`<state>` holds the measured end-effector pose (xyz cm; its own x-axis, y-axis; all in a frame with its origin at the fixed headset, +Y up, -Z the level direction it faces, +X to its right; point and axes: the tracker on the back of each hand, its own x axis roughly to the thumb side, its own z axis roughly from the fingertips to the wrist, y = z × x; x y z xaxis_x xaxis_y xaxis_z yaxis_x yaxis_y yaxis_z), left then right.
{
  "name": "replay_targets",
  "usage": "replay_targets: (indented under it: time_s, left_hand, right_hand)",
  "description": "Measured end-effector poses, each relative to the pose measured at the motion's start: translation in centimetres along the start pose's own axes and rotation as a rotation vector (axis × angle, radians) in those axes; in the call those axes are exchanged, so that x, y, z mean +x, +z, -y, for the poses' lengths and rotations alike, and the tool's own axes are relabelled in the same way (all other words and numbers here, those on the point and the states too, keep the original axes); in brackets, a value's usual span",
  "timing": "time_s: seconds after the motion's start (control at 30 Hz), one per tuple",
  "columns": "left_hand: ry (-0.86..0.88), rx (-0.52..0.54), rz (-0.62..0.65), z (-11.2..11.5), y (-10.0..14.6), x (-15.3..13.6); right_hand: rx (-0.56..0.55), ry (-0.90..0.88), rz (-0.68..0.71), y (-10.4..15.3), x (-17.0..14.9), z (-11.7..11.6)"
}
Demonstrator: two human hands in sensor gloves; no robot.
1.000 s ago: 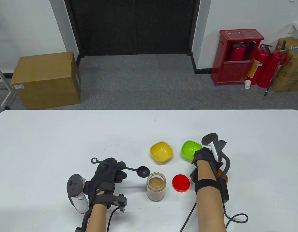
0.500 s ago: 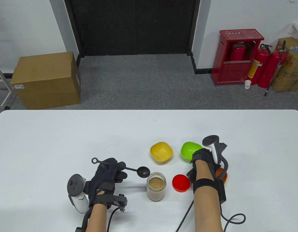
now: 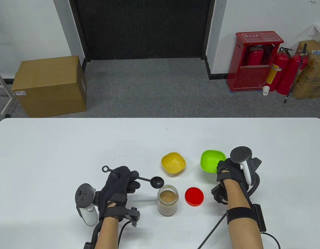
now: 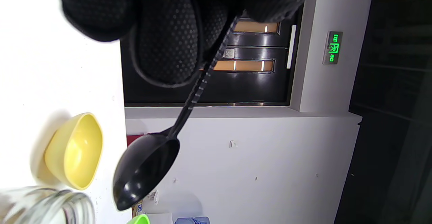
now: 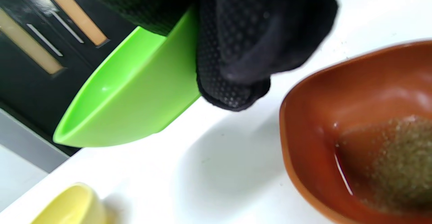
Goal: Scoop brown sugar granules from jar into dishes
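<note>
My left hand (image 3: 128, 181) pinches the handle of a black spoon (image 3: 157, 182); its empty bowl (image 4: 145, 170) hovers just above and left of the open glass jar (image 3: 167, 199) of brown sugar. My right hand (image 3: 221, 169) grips the near rim of the green dish (image 3: 212, 160), which appears tilted in the right wrist view (image 5: 135, 99). A yellow dish (image 3: 173, 162), empty, sits left of it. An orange dish (image 5: 357, 126) holding some sugar lies close by the right hand; my arm hides it in the table view.
The jar's red lid (image 3: 194, 196) lies on the white table (image 3: 58, 155) just right of the jar. Cables trail from both wrists toward the near edge. Beyond the table stand a cardboard box (image 3: 49, 85) and fire extinguishers (image 3: 282, 72).
My right hand has moved to the right, taking the green dish with it and uncovering less of the orange dish. My left hand and spoon have edged right, nearer the jar.
</note>
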<state>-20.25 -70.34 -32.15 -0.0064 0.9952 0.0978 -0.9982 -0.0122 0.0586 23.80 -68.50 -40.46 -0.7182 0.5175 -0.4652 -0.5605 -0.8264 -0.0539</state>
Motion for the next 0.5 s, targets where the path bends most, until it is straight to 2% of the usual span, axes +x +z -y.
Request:
replay_targets:
  time_s: [0.2,0.5]
  left_hand:
    - [-0.075,-0.003,0.034,0.7,-0.2,2.0]
    - [-0.203,-0.018,0.093,3.7,-0.4,3.5]
  right_hand:
    - [-0.011,0.068,0.178,3.4,0.4,0.4]
    - [0.018,0.026,0.337,6.8,-1.1,-1.7]
